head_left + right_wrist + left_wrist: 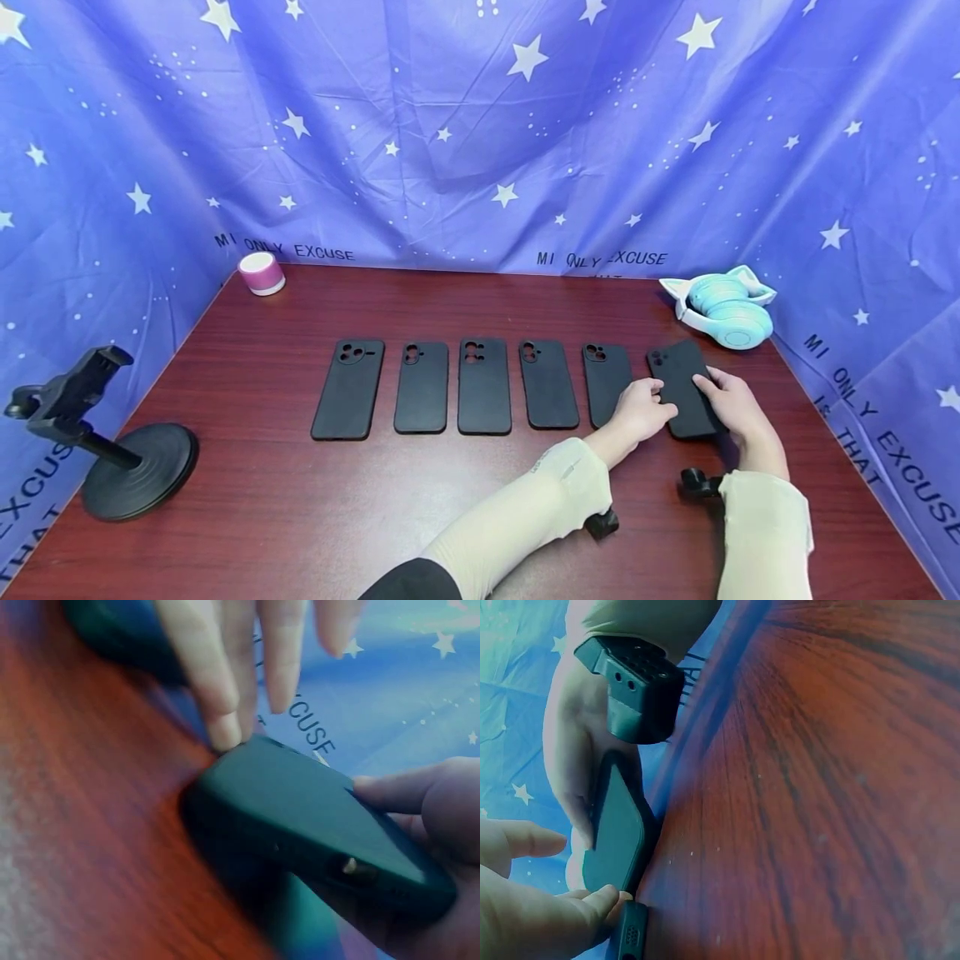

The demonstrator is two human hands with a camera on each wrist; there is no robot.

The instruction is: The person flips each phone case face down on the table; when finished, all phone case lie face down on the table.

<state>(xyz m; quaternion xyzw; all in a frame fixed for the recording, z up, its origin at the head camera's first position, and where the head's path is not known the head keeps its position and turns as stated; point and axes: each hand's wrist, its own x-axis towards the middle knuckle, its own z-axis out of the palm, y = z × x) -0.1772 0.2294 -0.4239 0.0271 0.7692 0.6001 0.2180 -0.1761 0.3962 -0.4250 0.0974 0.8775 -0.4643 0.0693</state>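
Note:
A black phone case (682,387) at the right end of a row is held between both hands, its surface slightly bent and one side tipped up from the table. My right hand (738,408) grips its right edge, thumb on the top face, fingers underneath. At its left edge, my left hand (637,412) pinches with thumb and fingertips; in the right wrist view those fingertips (225,731) sit at the case's corner. A neighbouring black phone case (606,379) lies flat, partly covered by the left hand.
Several more black phone cases (483,387) lie in a row to the left, cutouts at the far end. Light-blue cat-ear headphones (731,312) sit at the back right. A pink-and-white cylinder (262,273) stands back left, a black phone stand (138,467) front left. A starry curtain (450,125) hangs behind.

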